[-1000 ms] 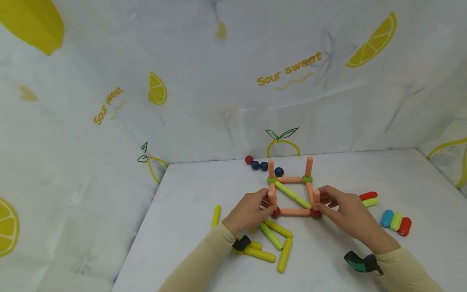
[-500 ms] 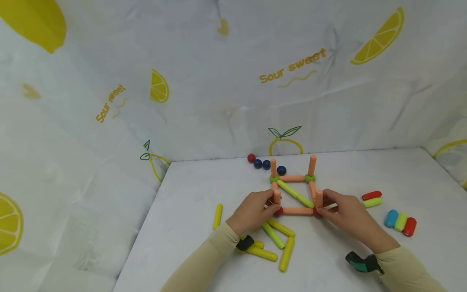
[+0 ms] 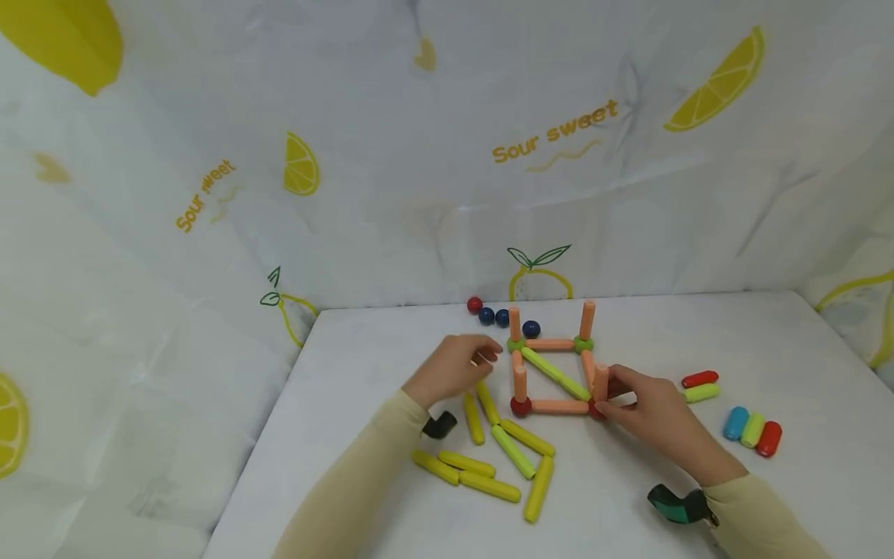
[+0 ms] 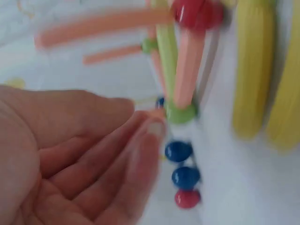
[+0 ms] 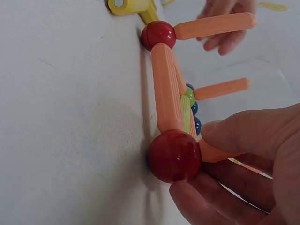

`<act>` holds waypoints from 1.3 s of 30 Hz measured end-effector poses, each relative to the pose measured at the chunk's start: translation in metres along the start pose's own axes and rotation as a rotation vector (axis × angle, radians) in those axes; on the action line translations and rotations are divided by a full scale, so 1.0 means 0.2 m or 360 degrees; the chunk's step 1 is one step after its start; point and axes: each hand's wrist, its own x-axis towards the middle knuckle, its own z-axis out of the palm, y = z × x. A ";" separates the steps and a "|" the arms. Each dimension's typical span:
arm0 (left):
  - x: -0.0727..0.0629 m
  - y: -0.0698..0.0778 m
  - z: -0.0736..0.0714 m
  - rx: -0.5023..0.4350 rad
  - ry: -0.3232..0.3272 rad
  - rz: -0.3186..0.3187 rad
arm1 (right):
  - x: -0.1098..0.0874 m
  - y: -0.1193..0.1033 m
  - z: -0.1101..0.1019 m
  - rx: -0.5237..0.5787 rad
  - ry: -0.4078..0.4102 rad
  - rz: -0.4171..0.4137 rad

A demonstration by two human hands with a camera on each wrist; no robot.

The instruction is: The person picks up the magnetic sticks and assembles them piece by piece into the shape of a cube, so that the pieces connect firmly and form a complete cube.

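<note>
An open square frame of orange magnetic rods (image 3: 559,407) stands on the table, joined by balls at its corners. A lime rod (image 3: 556,374) runs diagonally across its base, and an upright orange rod rises from each corner. My right hand (image 3: 649,404) pinches the front-right upright rod (image 5: 215,151) just above its red ball (image 5: 174,157), with fingertips against the ball. My left hand (image 3: 454,369) is off the frame, to its left, fingers loosely bent and holding nothing. In the left wrist view, its fingertips appear near the green ball (image 4: 182,112), blurred.
Several loose yellow rods (image 3: 490,487) and a lime rod (image 3: 513,452) lie in front and left of the frame. Behind it are blue balls (image 3: 486,316) and a red ball (image 3: 475,305). Short coloured pieces (image 3: 754,428) and a red rod (image 3: 700,379) lie to the right.
My left hand has let go of the front-left upright rod and moved left and back, uncovering that corner and the yellow rods. The right hand keeps its place at the front-right corner.
</note>
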 end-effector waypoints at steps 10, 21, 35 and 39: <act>0.60 -0.08 -0.16 -0.0374 -0.0259 0.0077 | -0.01 -0.01 0.00 0.0018 -0.0022 0.0022; 0.77 -0.06 -0.12 -0.0138 -0.0614 -0.0012 | -0.01 -0.02 0.00 0.0042 -0.0019 0.0033; 0.71 -0.12 -0.17 -0.0125 -0.0321 0.0016 | -0.03 -0.03 -0.05 0.0076 0.0068 -0.0017; 0.58 -0.08 -0.30 -0.0321 -0.0070 -0.0001 | -0.03 -0.04 -0.08 0.0095 0.0149 -0.0049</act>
